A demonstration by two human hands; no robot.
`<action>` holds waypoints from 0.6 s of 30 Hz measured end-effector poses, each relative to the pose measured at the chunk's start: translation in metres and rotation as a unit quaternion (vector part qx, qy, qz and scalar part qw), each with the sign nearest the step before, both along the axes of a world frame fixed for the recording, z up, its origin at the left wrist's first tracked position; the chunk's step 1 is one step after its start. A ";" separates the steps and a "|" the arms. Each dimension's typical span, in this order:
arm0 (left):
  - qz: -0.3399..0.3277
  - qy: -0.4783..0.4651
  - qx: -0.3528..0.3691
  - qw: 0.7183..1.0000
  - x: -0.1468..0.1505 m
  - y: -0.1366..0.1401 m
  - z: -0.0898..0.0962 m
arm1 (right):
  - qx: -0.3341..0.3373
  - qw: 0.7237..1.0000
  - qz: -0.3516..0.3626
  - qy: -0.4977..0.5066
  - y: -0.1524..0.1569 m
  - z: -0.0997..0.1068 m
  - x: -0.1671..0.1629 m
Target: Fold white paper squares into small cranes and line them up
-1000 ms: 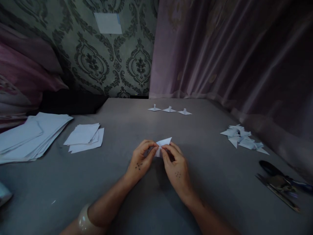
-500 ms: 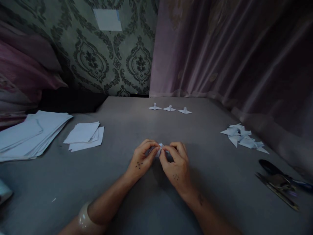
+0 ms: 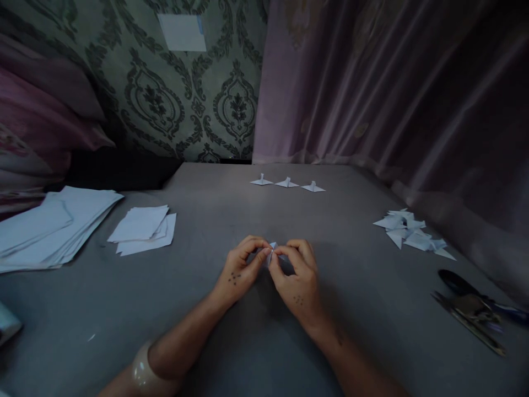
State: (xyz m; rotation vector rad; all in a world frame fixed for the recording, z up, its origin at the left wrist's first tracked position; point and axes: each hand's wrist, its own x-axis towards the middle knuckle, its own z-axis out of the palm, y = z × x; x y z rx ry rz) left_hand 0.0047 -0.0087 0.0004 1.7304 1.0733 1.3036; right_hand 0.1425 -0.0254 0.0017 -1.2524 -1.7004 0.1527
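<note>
A small folded piece of white paper (image 3: 273, 245) is pinched between both hands, above the middle of the grey table. My left hand (image 3: 243, 266) grips its left side between thumb and fingertips. From the right, my right hand (image 3: 298, 273) pinches it the same way, the fingertips of both hands almost touching. Most of the paper is hidden by the fingers; a pale tip shows above them and a narrow part below. Beyond the hands, three folded paper figures (image 3: 286, 182) with upright middles and pointed ends stand in a row.
Large paper sheets (image 3: 88, 220) lie at the left, beside a stack of smaller paper pieces (image 3: 140, 225). At the right is a heap of folded white paper shapes (image 3: 407, 229). Nearer me, dark-handled tools (image 3: 469, 306) lie by the table's right side. A curtain (image 3: 351, 82) hangs behind.
The folded paper has turned slightly between the fingertips, so less of it shows below them. Both hands stay in nearly the same place.
</note>
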 end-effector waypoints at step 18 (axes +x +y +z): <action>-0.045 0.018 0.044 0.998 -0.006 -0.001 0.000 | -0.080 0.990 0.041 0.109 0.001 0.010 0.000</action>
